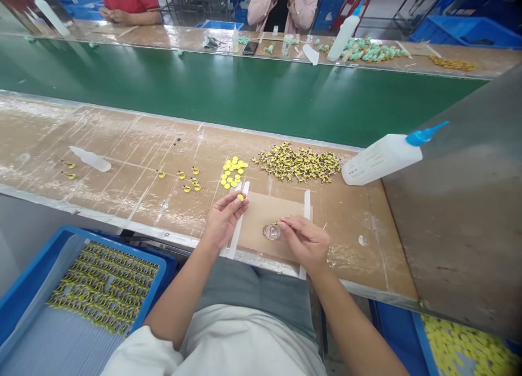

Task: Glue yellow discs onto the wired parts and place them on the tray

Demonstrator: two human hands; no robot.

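Observation:
My left hand (223, 218) pinches a small yellow disc (240, 197) between fingertips above a cardboard pad (261, 215). My right hand (304, 240) is closed on a small yellow-and-black piece, its tip held over a clear blob of glue (271, 232) on the pad. Just beyond lie a cluster of yellow discs (232, 173) and a heap of yellow-and-black pieces (299, 163). A few finished pieces (190, 180) are scattered to the left.
A glue bottle with a blue nozzle (383, 156) lies on its side at the right, a small clear bottle (90, 158) at the left. A blue tray (24, 294) of pieces sits at lower left. Behind runs a green conveyor belt (228, 88); two people sit across it.

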